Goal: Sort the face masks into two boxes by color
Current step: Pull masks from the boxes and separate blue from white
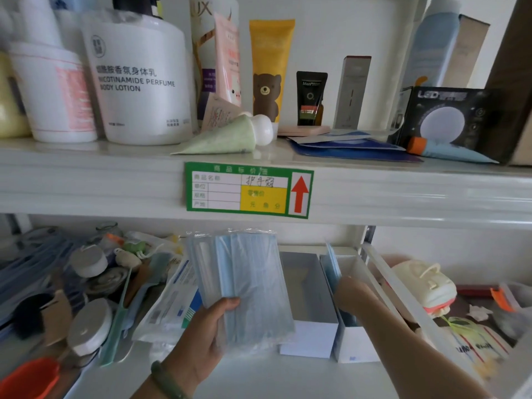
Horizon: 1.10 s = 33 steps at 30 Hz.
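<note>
My left hand (201,332) holds up a clear plastic pack of light blue face masks (241,286) over the lower shelf. Two open white boxes stand side by side behind it. The left box (309,339) shows a bare inside. My right hand (352,293) reaches down into the right box (355,345), where blue masks (332,269) stand on edge against its left wall. The fingers of that hand are hidden inside the box, so I cannot tell whether they hold a mask.
Left of the boxes lie a white packet (169,306), combs, round tins and a brush. A cream moulded mask (426,283) and small packets lie to the right. The upper shelf (115,180) carries lotion bottles, tubes and an LED box, and bears a green price label (249,190).
</note>
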Available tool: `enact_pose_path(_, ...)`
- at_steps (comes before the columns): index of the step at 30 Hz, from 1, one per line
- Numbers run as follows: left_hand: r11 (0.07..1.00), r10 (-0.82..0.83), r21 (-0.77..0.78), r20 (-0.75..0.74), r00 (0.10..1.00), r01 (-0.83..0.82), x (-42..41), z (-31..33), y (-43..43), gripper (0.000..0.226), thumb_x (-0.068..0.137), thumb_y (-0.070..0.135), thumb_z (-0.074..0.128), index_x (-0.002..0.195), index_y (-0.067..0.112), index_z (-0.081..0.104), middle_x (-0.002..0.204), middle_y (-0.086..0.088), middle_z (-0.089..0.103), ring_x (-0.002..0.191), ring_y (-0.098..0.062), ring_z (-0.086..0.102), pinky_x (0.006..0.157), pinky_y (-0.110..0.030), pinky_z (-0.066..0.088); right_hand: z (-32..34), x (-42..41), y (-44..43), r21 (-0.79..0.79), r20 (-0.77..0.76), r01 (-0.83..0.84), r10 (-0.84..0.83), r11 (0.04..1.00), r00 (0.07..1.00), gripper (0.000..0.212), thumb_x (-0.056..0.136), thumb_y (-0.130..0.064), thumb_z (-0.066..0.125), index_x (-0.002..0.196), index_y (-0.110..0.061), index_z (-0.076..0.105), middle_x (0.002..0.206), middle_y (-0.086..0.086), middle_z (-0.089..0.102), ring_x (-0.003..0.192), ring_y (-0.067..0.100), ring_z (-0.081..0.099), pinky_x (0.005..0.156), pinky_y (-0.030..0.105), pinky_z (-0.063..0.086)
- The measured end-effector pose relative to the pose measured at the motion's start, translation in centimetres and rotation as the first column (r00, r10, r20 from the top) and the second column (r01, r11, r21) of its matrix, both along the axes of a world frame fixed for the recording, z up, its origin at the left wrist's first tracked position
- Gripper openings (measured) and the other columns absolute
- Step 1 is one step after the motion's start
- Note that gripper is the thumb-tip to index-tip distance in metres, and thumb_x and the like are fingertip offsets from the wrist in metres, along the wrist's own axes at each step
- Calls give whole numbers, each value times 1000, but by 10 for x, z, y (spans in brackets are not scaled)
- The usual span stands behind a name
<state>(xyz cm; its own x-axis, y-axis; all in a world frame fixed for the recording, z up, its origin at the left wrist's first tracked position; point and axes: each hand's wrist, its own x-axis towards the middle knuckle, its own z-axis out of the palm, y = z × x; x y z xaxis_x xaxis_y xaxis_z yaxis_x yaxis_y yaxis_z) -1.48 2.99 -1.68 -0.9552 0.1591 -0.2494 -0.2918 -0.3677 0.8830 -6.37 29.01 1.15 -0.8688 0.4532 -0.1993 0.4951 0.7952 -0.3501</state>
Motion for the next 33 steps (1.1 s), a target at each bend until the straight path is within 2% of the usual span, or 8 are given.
enact_pose_path(2,1000,8,-9,2,1000,-8,0,2,-2,28,89,15,59,112,-1,60,97,-17,66,87,-29,64,75,-39,53,6,-1,4,19,32,-3,3,1000,999,34,93,-17,44,120,-5,59,120,14,62,105,29,60,72,29,43)
enact_pose_path(6,993,40,106,31,999,-43,-2,-1,-6,45,78,10,65,122,4,58,113,-22,65,102,-35,63,71,-39,53,21,-6,10,48,-60,28,-25,998,998,43,96,-42,40,120,-11,56,107,6,63,92,22,61,82,30,50)
enact_pose_path(9,995,11,103,-19,1000,-9,-1,-4,-7,47,79,9,64,125,1,55,110,-20,64,99,-31,62,68,-34,53,17,-5,12,130,-154,-1,22,992,988,34,99,-24,39,127,-14,54,121,8,56,110,25,59,91,33,51)
enact_pose_path(12,993,14,117,-44,999,-8,0,-5,-5,47,80,6,63,127,2,54,114,-20,63,101,-31,62,62,-29,56,12,-6,15,88,-216,25,-5,996,976,25,93,-17,45,110,-8,60,104,14,63,102,31,63,79,36,50)
enact_pose_path(20,994,0,112,-35,999,4,1,-2,-3,48,79,12,65,124,3,55,111,-21,64,100,-33,62,70,-37,53,-3,-10,11,-56,-180,-33,22,998,983,36,91,-38,48,100,-8,64,107,15,68,100,32,64,80,35,50)
enact_pose_path(23,992,11,128,3,1000,-12,1,-3,-4,54,72,14,70,124,6,58,116,-23,65,107,-38,61,78,-43,53,-7,-6,9,8,-251,-20,22,1000,968,49,84,-44,55,120,-11,52,111,12,63,104,32,61,85,36,50)
enact_pose_path(28,990,-16,142,26,1000,12,2,-4,-4,53,74,12,70,125,7,57,117,-22,65,107,-38,63,74,-41,53,-3,2,11,188,-306,-26,84,982,948,32,94,-17,47,126,-16,51,108,8,66,95,22,66,69,24,46)
enact_pose_path(33,991,-31,128,3,1000,30,5,0,-1,55,71,13,69,125,6,57,118,-24,65,107,-38,62,74,-41,53,2,3,8,152,-250,7,31,988,968,27,93,-10,44,115,-8,61,112,11,66,103,26,63,82,31,50)
